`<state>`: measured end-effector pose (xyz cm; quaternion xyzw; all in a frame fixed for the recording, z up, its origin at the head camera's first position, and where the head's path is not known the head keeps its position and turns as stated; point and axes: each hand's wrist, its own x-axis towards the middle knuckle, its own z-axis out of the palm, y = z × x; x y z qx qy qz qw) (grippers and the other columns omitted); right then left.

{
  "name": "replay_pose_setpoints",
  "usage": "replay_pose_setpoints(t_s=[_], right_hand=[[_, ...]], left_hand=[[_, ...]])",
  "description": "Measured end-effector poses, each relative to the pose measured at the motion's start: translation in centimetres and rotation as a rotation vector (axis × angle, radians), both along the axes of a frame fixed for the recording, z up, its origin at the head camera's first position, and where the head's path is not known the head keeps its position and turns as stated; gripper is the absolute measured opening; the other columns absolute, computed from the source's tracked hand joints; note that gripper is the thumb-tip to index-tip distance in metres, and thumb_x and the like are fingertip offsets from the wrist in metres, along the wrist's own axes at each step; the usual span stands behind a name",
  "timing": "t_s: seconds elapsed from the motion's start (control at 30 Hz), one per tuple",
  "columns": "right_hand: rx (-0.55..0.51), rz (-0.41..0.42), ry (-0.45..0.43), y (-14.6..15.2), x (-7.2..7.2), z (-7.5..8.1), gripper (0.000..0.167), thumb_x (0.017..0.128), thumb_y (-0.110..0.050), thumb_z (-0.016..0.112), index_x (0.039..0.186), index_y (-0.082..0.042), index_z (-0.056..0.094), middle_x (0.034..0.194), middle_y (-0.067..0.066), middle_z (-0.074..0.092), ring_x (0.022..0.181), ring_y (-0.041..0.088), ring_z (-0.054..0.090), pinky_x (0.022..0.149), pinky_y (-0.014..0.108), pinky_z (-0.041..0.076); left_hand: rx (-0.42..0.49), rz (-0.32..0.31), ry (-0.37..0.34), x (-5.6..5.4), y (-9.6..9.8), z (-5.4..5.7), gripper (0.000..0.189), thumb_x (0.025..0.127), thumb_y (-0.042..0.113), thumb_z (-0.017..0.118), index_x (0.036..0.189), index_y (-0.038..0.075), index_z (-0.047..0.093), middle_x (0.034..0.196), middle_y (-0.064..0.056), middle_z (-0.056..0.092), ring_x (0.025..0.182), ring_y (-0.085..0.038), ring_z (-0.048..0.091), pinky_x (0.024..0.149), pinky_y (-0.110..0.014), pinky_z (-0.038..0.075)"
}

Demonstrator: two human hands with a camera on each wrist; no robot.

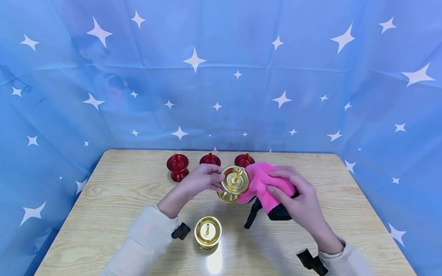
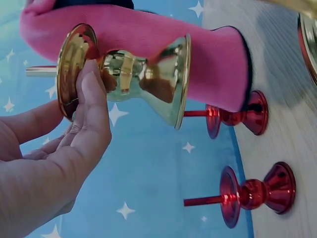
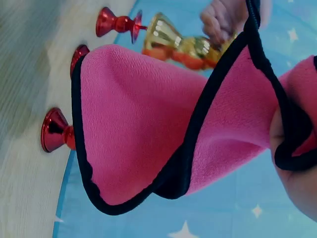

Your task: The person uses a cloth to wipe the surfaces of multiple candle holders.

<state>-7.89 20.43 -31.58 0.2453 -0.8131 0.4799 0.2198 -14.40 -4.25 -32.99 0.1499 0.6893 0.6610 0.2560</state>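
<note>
My left hand [image 1: 203, 178] grips a gold candle holder [image 1: 235, 180] by its upper dish, clear of the table. In the left wrist view the holder [image 2: 124, 77] lies sideways across the picture, its spike pointing left. My right hand [image 1: 298, 195] pinches a bunched pink cloth [image 1: 266, 182] with black edging. That cloth [image 3: 133, 119] overlaps the gold holder's side in both wrist views. A second gold candle holder [image 1: 208, 232] stands upright on the table, nearer to me and below the hands.
Three red candle holders stand in a row at the back: left [image 1: 177, 163], middle [image 1: 210, 158] and right [image 1: 244, 159], the last two partly hidden. The wooden table [image 1: 114, 207] ends at a blue star-patterned curtain [image 1: 221, 84]. Each wrist carries a black camera mount.
</note>
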Motion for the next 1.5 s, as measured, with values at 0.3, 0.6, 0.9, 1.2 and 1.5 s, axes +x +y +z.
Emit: replay_pose_setpoints(t_s=[0.3,0.6,0.9,1.2,1.5], right_hand=[[0.071,-0.029,-0.011,-2.2,0.0,-1.8,0.055,0.068,0.006,0.076,0.119,-0.006,0.056,0.11,0.009,0.061,0.083,0.013,0.056,0.062,0.019,0.047],[0.098,-0.089,-0.161,-3.4,-0.4,-3.6,0.065,0.066,-0.009,0.081,0.125,-0.012,0.054,0.109,0.01,0.063,0.078,0.017,0.059,0.055,0.025,0.049],[0.011,-0.137,-0.225,-4.2,-0.7,-4.0,0.05,0.068,-0.004,0.08,0.113,-0.014,0.063,0.108,0.005,0.063,0.079,0.017,0.061,0.059,0.026,0.052],[-0.096,-0.131,-0.249,-4.2,-1.1,-4.2,0.036,0.07,0.0,0.077,0.103,-0.009,0.066,0.108,0.006,0.064,0.083,0.013,0.06,0.063,0.02,0.051],[-0.067,-0.146,-0.252,-4.0,-1.2,-4.3,0.038,0.066,0.001,0.079,0.101,-0.011,0.066,0.108,0.006,0.063,0.085,0.014,0.059,0.065,0.023,0.051]], left_hand=[[-0.088,0.007,0.064,0.8,1.0,0.9,0.015,0.092,-0.004,0.046,0.1,-0.014,0.054,0.079,-0.014,0.058,0.073,-0.028,0.064,0.073,-0.037,0.055],[-0.158,0.027,0.152,1.3,1.5,0.0,0.013,0.091,-0.006,0.047,0.096,-0.013,0.057,0.078,-0.014,0.057,0.07,-0.029,0.063,0.068,-0.035,0.056],[-0.172,-0.011,0.193,1.5,2.2,-0.6,0.012,0.092,-0.004,0.048,0.086,-0.009,0.058,0.075,-0.01,0.058,0.07,-0.025,0.063,0.066,-0.032,0.056],[-0.07,0.03,0.051,1.2,2.1,-1.1,0.015,0.094,0.003,0.049,0.095,-0.011,0.055,0.076,-0.013,0.063,0.067,-0.024,0.065,0.068,-0.037,0.056],[-0.08,0.056,0.006,1.1,2.0,-0.8,0.016,0.093,0.004,0.051,0.081,-0.008,0.054,0.066,-0.009,0.06,0.06,-0.017,0.063,0.065,-0.036,0.056]])
